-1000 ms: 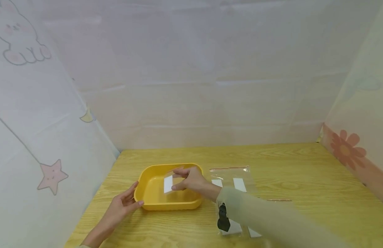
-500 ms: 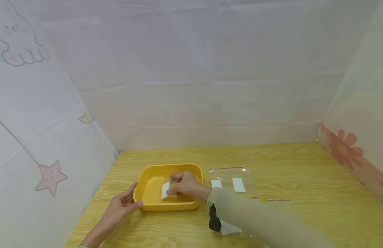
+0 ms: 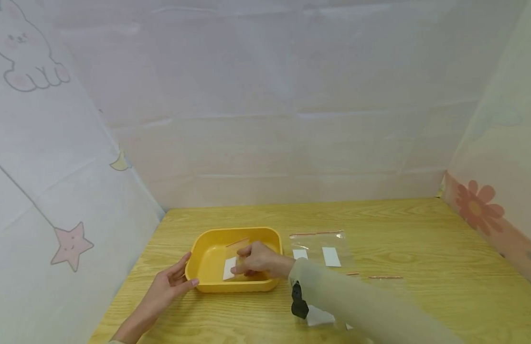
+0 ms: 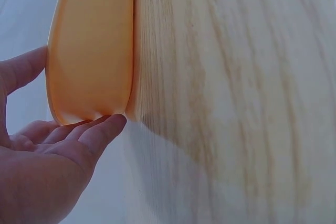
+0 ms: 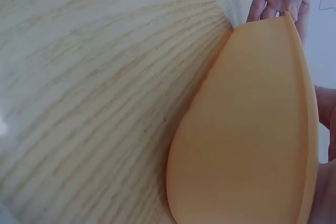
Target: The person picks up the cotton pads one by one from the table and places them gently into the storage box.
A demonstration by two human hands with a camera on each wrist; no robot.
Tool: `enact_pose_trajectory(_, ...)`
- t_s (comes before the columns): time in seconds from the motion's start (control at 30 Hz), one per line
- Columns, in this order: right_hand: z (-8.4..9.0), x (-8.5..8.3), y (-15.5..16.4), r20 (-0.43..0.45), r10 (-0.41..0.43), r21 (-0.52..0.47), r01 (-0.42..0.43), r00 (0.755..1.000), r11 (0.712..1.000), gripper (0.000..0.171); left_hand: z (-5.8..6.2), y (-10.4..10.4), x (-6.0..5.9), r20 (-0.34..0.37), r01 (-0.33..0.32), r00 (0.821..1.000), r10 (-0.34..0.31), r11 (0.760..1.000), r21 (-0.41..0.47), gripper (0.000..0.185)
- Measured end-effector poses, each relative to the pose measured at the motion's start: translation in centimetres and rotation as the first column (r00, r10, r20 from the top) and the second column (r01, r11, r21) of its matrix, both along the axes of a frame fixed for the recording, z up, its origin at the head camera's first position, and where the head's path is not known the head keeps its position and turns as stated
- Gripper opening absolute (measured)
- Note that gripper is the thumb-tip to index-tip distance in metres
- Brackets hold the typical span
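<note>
Smooth yellow plastic tray (image 3: 205, 253), matt grained wooden table (image 3: 420, 239)

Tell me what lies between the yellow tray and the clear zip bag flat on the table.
Bare wood only: in the head view a narrow strip of table separates the yellow tray from the zip bag.

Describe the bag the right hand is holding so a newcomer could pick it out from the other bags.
Start at the wooden table and find the yellow tray near its left side. Inside it, the right hand pinches a small clear zip bag with a white label. Unlike the other clear bags, which lie flat on the table right of the tray, this one is in the tray and held.
</note>
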State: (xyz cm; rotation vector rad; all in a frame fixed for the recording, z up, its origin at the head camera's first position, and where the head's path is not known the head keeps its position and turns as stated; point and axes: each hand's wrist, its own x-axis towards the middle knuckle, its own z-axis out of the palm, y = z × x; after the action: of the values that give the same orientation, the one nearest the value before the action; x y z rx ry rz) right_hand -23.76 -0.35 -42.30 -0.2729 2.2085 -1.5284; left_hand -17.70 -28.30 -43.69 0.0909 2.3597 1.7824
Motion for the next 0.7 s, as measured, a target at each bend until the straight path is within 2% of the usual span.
enact_pose_trajectory(0.17,0.7,-0.1,0.4,0.001,0.053,0.076,-0.053,0.999,0.996,0.064,0.0,-0.1,-0.1,0.007,0.001,1.000,-0.001,1.000,-0.004,0.084)
enact_pose_trajectory(0.3,2.1,-0.2,1.4,-0.021,0.116,0.135,-0.112,0.993,0.985,0.067,-0.1,-0.2,-0.3,0.009,-0.001,1.000,0.001,1.000,-0.002,0.084)
enact_pose_trajectory(0.43,3.9,-0.7,3.3,-0.094,0.174,0.162,-0.158,0.980,0.974,0.057,-0.1,-0.1,-0.4,0.002,-0.001,1.000,0.001,1.000,-0.006,0.084)
enact_pose_trajectory(0.53,5.3,-1.4,5.6,-0.185,0.206,0.145,-0.181,0.961,0.973,0.047,-0.3,0.0,-0.4,0.005,-0.011,1.000,0.011,1.000,-0.008,0.084)
enact_pose_trajectory(0.7,7.2,-2.2,11.2,-0.363,0.231,0.112,-0.203,0.903,0.973,0.043,-0.5,-0.2,-0.5,0.010,-0.023,1.000,0.023,1.000,-0.004,0.085)
